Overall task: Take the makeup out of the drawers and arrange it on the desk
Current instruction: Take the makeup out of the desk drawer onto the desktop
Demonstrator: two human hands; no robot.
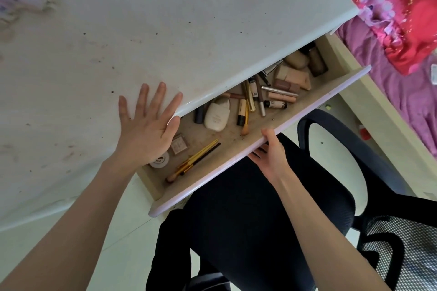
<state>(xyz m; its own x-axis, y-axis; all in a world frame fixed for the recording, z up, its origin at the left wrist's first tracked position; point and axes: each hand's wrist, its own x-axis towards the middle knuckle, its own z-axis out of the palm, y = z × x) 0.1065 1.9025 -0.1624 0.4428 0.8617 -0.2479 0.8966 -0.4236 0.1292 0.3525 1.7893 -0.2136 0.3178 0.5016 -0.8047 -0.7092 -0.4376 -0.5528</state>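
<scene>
Left hand point(144, 125) flat, fingers spread, on desk point(118, 30) — right hand point(269, 151) grips drawer point(236, 158) front; makeup point(248, 99) inside.

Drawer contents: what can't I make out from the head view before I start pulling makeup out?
- Back of the drawer: hidden under the desk top.
- Round white jar: partly covered by the left hand.
- Right hand fingers: curled under the drawer front.
- Tube labels: too small.
- Desk's far left corner: blurred.
</scene>
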